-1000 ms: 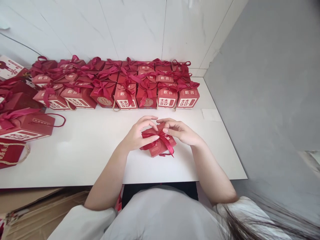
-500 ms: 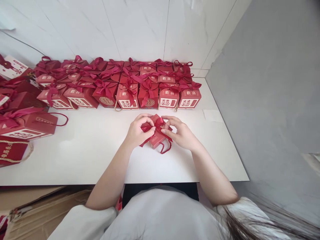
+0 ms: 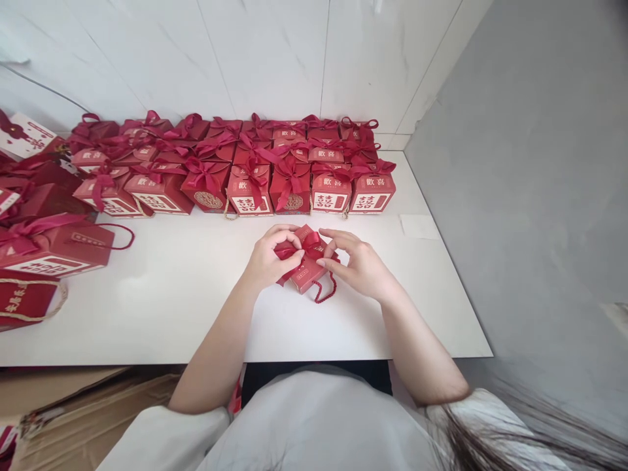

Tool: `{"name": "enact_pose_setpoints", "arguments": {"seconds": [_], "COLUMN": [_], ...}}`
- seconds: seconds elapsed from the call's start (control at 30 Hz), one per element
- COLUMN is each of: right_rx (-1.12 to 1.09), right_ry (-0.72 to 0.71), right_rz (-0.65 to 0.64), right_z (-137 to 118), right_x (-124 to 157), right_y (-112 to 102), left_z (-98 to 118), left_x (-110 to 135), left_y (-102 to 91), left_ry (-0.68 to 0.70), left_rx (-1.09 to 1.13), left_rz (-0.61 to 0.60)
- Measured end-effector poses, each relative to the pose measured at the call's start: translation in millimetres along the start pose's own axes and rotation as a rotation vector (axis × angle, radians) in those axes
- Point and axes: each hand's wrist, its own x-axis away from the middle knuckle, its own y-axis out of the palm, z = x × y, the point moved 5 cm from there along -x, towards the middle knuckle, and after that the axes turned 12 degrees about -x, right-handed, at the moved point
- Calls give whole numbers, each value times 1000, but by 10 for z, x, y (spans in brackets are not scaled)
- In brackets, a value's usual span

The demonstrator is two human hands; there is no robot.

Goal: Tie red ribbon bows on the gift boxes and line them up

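A small red gift box lies on the white table in front of me, with a red ribbon bow across its top. A twisted red cord handle loops from its near side. At the box's left, my left hand pinches the ribbon between thumb and fingers. Opposite it, my right hand is curled, with thumb and bent fingers at the ribbon beside the bow and the index finger raised; its grip is partly hidden.
Rows of red ribboned gift boxes stand along the tiled wall. More boxes, one with a red cord handle, crowd the left. A pale paper slip lies at right. A grey wall borders the table; a cardboard box sits below left.
My right hand has shifted slightly right, with its index finger farther from the bow. The ribbon tail beneath it shows less. My left hand keeps its pinch, and the box stays in place.
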Motion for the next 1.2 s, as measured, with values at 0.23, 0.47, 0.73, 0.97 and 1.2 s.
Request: {"name": "enact_pose_setpoints", "arguments": {"seconds": [0.23,0.47,0.73,0.97,1.2], "right_rx": [81,-400,-326,-334,-317], "right_ry": [487,492,564,540,186], "right_rz": [-196,-382,-493,-587,27], "right_z": [170,210,281,296,265], "right_x": [84,94,171,226,-51], "right_y": [-62,-62,-248,-347,-437], "left_z": [-17,-7,-10,23,2], "left_x": [-6,-14,-13,-1,18], "left_y": [9,3,16,24,-109], "left_ry": [-1,0,-12,32,69], "left_rx": [9,-2,24,23,291], "left_rz": [5,-28,-84,-106,-134]}}
